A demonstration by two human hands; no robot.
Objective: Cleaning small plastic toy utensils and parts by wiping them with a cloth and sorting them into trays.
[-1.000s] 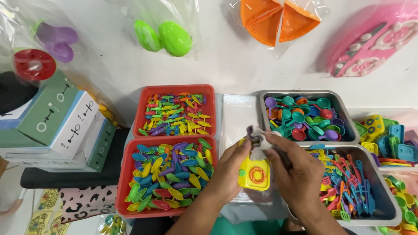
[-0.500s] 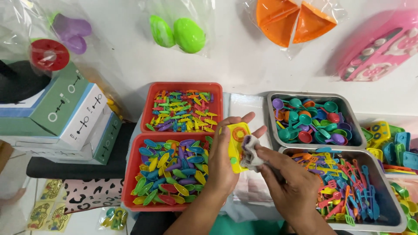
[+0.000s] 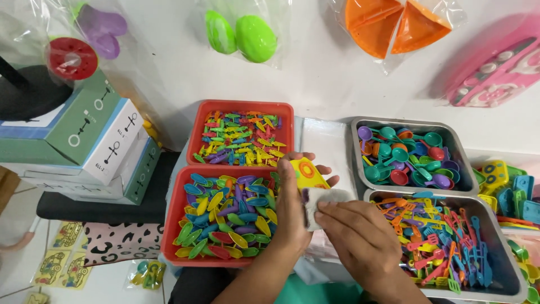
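1. The left hand [image 3: 292, 211] was curled partly shut around a small yellow toy [image 3: 306, 173], with the thumb along one side and the fingertips poking out past the far side.
2. The yellow toy stood up out of that hand, between the red trays and the metal trays.
3. The right hand [image 3: 360, 239] was bent, with its fingers pressing a little white cloth [image 3: 323, 201] against the yellow toy.
4. The white cloth sat just under the top of the toy, touching both hands.
5. The far red tray [image 3: 241, 106] held lots of tiny toy pieces in yellow, green, pink and orange.
6. The near red tray [image 3: 175, 225] was full of small leaf-shaped pieces in blue, green, yellow, red and purple. The left hand lay over its right edge.
7. The far metal tray [image 3: 360, 125] held little toy spoons in teal, purple, red and orange.
8. The near metal tray [image 3: 500, 236] held tiny toy forks and turners in many colours. The right hand was at its left side.
9. More yellow and blue toys [image 3: 509, 183] lay in a pile at the far right.
10. Some boxes [image 3: 84, 146] were stacked on the left.
11. Clear bags on the table held green shapes [image 3: 242, 36] and orange shapes [image 3: 396, 25].
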